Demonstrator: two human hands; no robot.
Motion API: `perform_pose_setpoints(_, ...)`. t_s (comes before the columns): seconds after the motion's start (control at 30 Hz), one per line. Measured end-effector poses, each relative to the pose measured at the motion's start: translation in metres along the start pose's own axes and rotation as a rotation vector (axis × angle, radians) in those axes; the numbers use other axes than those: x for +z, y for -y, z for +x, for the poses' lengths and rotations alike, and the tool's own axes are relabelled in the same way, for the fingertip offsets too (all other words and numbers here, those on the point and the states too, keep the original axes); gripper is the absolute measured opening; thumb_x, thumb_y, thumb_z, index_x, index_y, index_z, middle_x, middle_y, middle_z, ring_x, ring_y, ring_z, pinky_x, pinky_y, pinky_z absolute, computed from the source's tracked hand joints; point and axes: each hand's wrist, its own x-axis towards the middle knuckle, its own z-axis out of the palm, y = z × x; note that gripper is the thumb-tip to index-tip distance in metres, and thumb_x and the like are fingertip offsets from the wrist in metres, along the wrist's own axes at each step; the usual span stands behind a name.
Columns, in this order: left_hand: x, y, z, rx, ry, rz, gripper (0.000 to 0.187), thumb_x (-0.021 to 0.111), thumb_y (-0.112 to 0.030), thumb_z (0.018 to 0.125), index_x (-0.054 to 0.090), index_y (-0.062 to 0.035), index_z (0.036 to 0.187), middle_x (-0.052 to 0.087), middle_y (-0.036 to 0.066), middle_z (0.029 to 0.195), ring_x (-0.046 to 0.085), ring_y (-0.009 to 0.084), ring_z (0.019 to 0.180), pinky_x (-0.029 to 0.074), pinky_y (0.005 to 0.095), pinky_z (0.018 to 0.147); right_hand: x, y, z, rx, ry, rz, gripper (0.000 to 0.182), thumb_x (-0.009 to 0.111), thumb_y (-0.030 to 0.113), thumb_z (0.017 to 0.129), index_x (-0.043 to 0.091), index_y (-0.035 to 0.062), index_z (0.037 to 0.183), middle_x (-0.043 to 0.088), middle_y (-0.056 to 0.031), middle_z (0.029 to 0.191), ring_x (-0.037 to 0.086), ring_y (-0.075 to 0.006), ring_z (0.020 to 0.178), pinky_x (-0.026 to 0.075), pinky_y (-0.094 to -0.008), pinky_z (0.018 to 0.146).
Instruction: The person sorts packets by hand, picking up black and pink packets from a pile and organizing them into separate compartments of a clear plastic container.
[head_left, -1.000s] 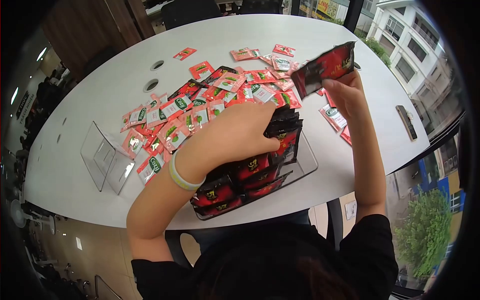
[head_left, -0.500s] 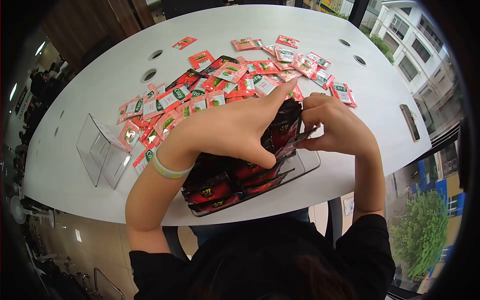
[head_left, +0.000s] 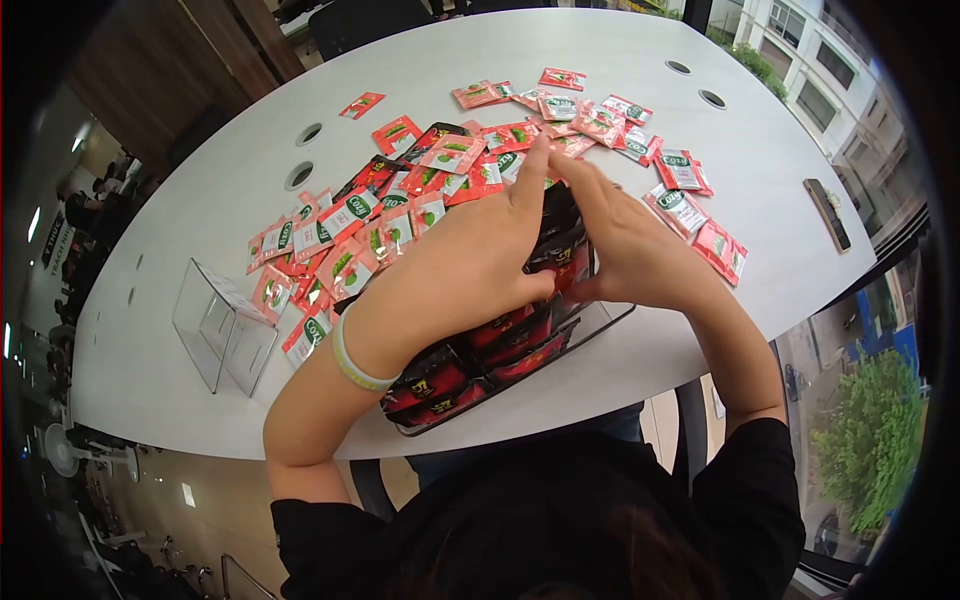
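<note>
Black-and-red G7 packets (head_left: 432, 388) stand in rows in a clear box (head_left: 598, 328) near the table's front edge. My left hand (head_left: 480, 255) reaches over the box, its thumb and fingers around the upper packets. From the other side my right hand (head_left: 635, 245) curves round the same packets, with its thumb close to my left thumb. The fingertips of both hands nearly meet at the far end of the box. My left forearm and hand hide part of the box's contents.
Red and pink Cozy sachets (head_left: 352, 210) lie heaped beyond the box, with a few black packets among them. An empty clear holder (head_left: 222, 325) stands at the left. A phone-like dark object (head_left: 828, 215) lies far right. Round holes (head_left: 300, 176) pierce the white table (head_left: 500, 45).
My right hand has gone from pinching a black packet to lying along the packets with straighter fingers. Two sachets beside it now show. The whole view has shifted slightly.
</note>
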Motion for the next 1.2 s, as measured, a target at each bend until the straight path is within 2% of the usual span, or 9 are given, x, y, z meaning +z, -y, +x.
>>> perform_pose_setpoints(0.37,0.005,0.003,0.001,0.068,-0.027,-0.034,0.101,0.075,-0.009,0.074,0.01,-0.0033,0.151,0.06,0.027,0.087,0.061,0.0417,0.084,0.048,0.0458,0.074,-0.003,0.003,0.006,0.069,0.16,-0.054,0.091,0.085,0.009,0.056,0.04,0.0031,0.134,0.057,-0.0208,0.109,0.057,-0.0404,0.101,0.048,-0.0439,0.085)
perform_pose_setpoints(0.57,0.003,0.0,-0.003,0.062,0.042,0.019,0.096,0.072,-0.007,0.077,0.011,-0.003,0.15,0.059,0.026,0.095,0.062,0.0404,0.085,0.049,0.0457,0.075,-0.01,0.016,0.002,0.029,0.256,-0.214,0.107,0.085,0.009,0.053,0.029,0.0047,0.143,0.042,-0.0242,0.133,0.057,-0.0409,0.1,0.05,-0.0433,0.083)
perform_pose_setpoints(0.73,0.005,0.005,-0.001,0.136,-0.061,0.053,0.083,0.066,-0.002,0.075,0.022,0.0115,0.143,0.061,0.025,0.087,0.065,0.0368,0.072,0.053,0.0423,0.06,-0.007,0.02,0.01,-0.07,0.232,-0.479,0.117,0.085,0.01,0.05,0.023,0.0021,0.149,0.029,-0.0262,0.147,0.06,-0.0374,0.1,0.052,-0.0395,0.08)
perform_pose_setpoints(0.83,0.008,0.007,-0.001,0.152,-0.099,-0.034,0.082,0.065,-0.002,0.075,0.021,0.0115,0.143,0.06,0.025,0.086,0.064,0.0371,0.071,0.053,0.0427,0.06,0.001,0.018,0.008,-0.183,0.152,-0.512,0.113,0.085,0.011,0.051,0.026,-0.0053,0.145,0.036,-0.0245,0.143,0.061,-0.0339,0.101,0.052,-0.0384,0.078)
perform_pose_setpoints(0.93,0.008,0.006,-0.002,0.079,0.018,-0.051,0.093,0.07,-0.003,0.075,0.014,0.0026,0.149,0.057,0.027,0.093,0.061,0.0405,0.084,0.051,0.0442,0.072,-0.003,0.023,0.005,-0.027,0.256,-0.554,0.111,0.084,0.011,0.053,0.025,-0.004,0.146,0.044,-0.0228,0.135,0.058,-0.0354,0.106,0.052,-0.0382,0.08)
perform_pose_setpoints(1.03,0.012,0.009,-0.003,0.244,-0.143,0.0,0.084,0.067,-0.003,0.075,0.021,0.0128,0.143,0.06,0.025,0.086,0.064,0.0372,0.07,0.053,0.0425,0.059,-0.014,0.018,0.011,-0.108,0.276,-0.459,0.105,0.085,0.022,0.059,0.03,-0.0023,0.145,0.048,-0.02,0.129,0.057,-0.0365,0.108,0.05,-0.0384,0.084)
perform_pose_setpoints(1.13,0.004,-0.001,-0.001,0.072,-0.019,-0.019,0.095,0.071,-0.003,0.074,0.013,0.0043,0.148,0.058,0.028,0.097,0.062,0.041,0.084,0.051,0.0455,0.073,-0.048,-0.004,0.044,-0.291,0.39,-0.121,0.079,0.083,0.036,0.068,0.052,0.0027,0.133,0.059,-0.0173,0.116,0.056,-0.0323,0.108,0.043,-0.0388,0.097)
perform_pose_setpoints(1.17,-0.001,-0.006,0.0,-0.002,0.062,0.004,0.094,0.071,-0.003,0.075,0.013,0.0049,0.148,0.057,0.029,0.097,0.062,0.0415,0.085,0.051,0.0462,0.073,-0.057,-0.012,0.063,-0.216,0.522,-0.04,0.065,0.082,0.036,0.07,0.062,0.0027,0.122,0.062,-0.0163,0.114,0.056,-0.0313,0.11,0.043,-0.037,0.096)
perform_pose_setpoints(1.2,-0.005,-0.008,0.0,-0.074,0.14,0.027,0.093,0.071,-0.003,0.075,0.013,0.0055,0.148,0.057,0.03,0.098,0.062,0.042,0.085,0.051,0.0469,0.073,-0.062,-0.024,0.08,-0.179,0.626,-0.162,0.072,0.086,0.024,0.067,0.058,0.0082,0.131,0.059,-0.015,0.128,0.055,-0.0314,0.119,0.043,-0.042,0.1)
